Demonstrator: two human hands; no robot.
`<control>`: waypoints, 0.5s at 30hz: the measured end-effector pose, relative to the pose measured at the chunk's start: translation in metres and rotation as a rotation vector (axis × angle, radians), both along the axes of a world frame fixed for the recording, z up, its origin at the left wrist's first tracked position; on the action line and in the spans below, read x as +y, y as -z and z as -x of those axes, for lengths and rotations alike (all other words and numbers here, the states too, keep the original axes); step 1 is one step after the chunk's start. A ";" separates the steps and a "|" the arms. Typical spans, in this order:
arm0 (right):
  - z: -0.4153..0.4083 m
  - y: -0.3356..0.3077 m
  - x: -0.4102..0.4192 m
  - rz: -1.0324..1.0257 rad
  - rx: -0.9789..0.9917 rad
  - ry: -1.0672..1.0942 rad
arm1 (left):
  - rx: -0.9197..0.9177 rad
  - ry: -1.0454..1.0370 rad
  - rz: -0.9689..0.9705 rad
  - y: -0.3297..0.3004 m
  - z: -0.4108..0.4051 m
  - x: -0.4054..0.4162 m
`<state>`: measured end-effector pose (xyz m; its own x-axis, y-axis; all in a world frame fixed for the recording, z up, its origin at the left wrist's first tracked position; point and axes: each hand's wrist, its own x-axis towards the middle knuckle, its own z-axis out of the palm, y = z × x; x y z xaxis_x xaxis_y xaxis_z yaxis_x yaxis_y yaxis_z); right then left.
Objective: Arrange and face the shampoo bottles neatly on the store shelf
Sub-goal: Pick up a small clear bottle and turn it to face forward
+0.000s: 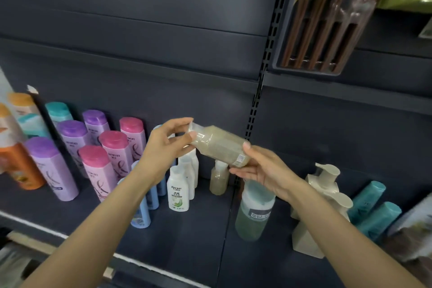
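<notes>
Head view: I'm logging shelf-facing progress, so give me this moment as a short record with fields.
held item: clear bottle of beige liquid, tilted on its side in the air above the shelf
left hand: fingers pinch the cap end
right hand: supports the base end, thumb on top
matching bottle: upright at the back, below the held one
left of it: white bottles, blue bottles, then pink and purple rows
right of it: large green bottle, cream pump bottles
</notes>
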<state>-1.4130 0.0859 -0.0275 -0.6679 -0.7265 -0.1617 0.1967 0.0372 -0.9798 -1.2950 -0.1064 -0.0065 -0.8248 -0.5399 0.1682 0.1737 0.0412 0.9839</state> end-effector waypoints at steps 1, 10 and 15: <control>-0.003 -0.003 0.001 0.009 0.025 0.032 | -0.017 0.032 -0.006 -0.002 -0.003 -0.001; -0.015 -0.016 0.023 0.098 0.126 0.106 | -0.216 0.189 -0.068 -0.015 -0.019 0.001; -0.013 -0.016 0.036 0.196 0.112 0.051 | -0.121 0.185 0.025 -0.013 -0.023 0.009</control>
